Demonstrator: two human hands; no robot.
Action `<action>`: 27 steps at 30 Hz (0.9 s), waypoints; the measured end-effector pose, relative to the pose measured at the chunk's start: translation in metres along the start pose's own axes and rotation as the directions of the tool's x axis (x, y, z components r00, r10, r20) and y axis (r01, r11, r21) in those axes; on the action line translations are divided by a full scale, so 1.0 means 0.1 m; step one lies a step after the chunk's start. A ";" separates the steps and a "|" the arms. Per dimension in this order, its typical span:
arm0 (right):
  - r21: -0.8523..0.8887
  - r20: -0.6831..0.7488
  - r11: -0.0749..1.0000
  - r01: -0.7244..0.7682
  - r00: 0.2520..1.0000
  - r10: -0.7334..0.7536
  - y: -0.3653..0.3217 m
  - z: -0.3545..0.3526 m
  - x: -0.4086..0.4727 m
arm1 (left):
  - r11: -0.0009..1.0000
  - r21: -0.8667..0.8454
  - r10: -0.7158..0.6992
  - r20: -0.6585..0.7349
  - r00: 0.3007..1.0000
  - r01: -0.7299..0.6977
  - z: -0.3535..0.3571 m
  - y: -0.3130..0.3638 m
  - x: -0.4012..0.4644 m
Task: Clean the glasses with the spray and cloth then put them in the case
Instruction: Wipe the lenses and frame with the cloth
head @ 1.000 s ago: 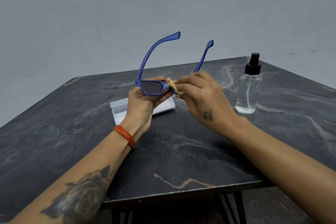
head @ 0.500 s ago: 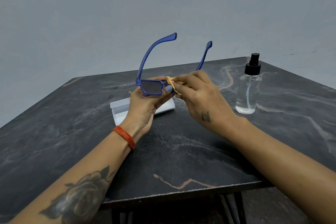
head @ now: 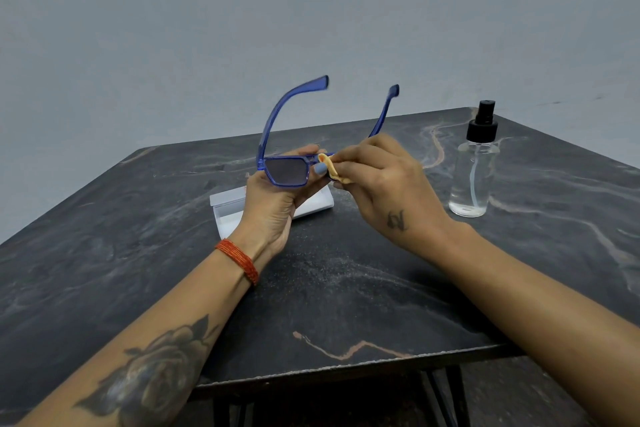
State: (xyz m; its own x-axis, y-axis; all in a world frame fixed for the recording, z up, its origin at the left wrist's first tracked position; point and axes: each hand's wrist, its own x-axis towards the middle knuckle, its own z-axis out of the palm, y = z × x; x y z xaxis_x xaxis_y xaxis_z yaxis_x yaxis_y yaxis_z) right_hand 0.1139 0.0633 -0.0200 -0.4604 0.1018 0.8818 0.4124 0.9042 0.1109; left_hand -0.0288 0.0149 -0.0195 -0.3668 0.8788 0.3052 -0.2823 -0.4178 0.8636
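Blue-framed glasses (head: 287,170) with tinted lenses are held above the table, their arms pointing up and away. My left hand (head: 273,204) grips the frame from below, around the left lens. My right hand (head: 384,184) pinches a small yellow cloth (head: 330,168) against the right lens, which the fingers hide. A white open case (head: 225,210) lies on the table behind my left hand, partly covered by it. The clear spray bottle (head: 474,170) with a black nozzle stands upright to the right.
The dark marble table (head: 346,288) has its front edge near the bottom of the view. A plain grey wall (head: 242,28) rises behind it. Black table legs show below the front edge.
The glasses have tilted slightly, their arm tips shifting left. My right hand with the cloth has moved a little along the right lens. The bottle and case have stayed put.
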 end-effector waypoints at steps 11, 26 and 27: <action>0.043 0.058 0.993 -0.109 0.993 0.106 -0.01 -0.03 0.01 | 1.000 0.009 0.006 -0.023 1.000 -0.005 0.02 0.01 -0.01; -0.240 0.236 0.966 -0.092 0.960 0.150 -0.10 -0.02 0.01 | 0.999 0.016 0.036 -0.015 0.999 -0.036 0.02 0.01 0.00; -0.251 0.224 0.964 -0.090 0.963 0.148 -0.11 -0.02 0.01 | 0.999 0.007 0.031 -0.017 0.999 -0.031 0.02 0.01 -0.01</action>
State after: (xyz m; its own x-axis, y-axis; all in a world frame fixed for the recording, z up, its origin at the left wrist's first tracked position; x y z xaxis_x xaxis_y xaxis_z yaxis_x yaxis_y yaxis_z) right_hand 0.1110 0.0529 -0.0196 -0.5581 0.3249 0.7635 0.6362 0.7582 0.1425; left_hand -0.0271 0.0143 -0.0184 -0.3906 0.8613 0.3250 -0.2642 -0.4431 0.8567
